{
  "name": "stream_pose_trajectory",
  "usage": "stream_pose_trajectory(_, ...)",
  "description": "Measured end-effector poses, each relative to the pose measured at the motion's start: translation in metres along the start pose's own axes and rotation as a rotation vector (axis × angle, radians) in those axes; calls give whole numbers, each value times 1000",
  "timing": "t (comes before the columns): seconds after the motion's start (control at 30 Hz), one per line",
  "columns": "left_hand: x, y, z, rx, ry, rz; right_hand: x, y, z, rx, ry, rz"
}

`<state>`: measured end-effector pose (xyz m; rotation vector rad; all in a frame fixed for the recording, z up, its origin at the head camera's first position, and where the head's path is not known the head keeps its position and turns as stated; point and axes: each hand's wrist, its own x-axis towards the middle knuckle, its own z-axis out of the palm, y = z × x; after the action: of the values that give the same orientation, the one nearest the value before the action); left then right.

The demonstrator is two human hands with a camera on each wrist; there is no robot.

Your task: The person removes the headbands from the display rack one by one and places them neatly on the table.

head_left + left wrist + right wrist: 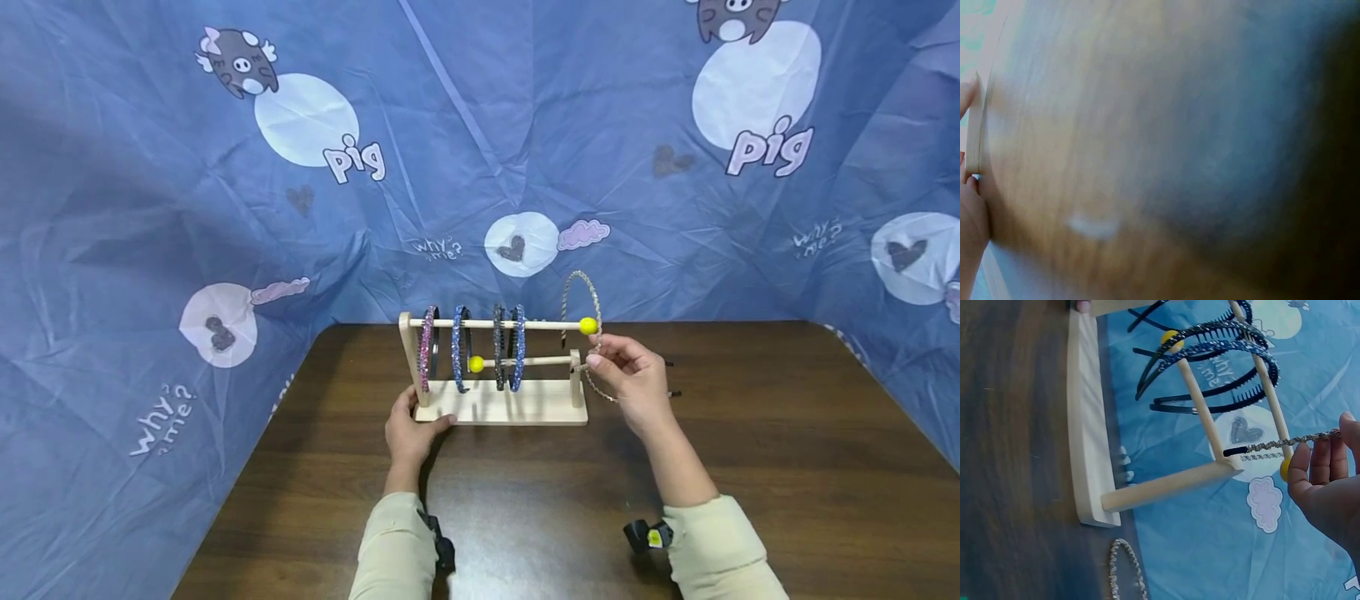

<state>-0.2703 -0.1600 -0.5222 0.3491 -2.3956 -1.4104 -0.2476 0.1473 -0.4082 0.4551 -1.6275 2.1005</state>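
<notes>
A wooden headband rack (pixel 487 408) stands on the table, with rods tipped by yellow balls. My left hand (pixel 411 432) grips the left end of its base, thumb over the front edge. Only part of that hand (pixel 971 219) shows in the left wrist view. Between thumb and fingers, my right hand (pixel 637 383) pinches a thin braided, sparkling headband (pixel 579 277) beside the yellow ball (pixel 588 326) of the upper rod. In the right wrist view, a black tip of this headband (pixel 1260 445) points toward the rack. Several glittery headbands, including a pink one (pixel 427 350) and a blue one (pixel 457 350), hang on the upper rod.
Another thin braided headband (pixel 1114 569) lies on the table beside the rack's right end, partly behind my right hand in the head view. A blue printed cloth (pixel 465 100) hangs behind the brown wooden table (pixel 525 500).
</notes>
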Motion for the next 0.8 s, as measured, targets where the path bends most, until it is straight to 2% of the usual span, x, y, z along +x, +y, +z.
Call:
stream_pose_trajectory(0.47, -1, 3, -1, 9, 3, 5, 3, -7, -20, 13, 21, -26)
stream_pose_trajectory(0.8, -1, 3, 0, 9, 10, -9, 2, -4, -41, -44, 57, -55)
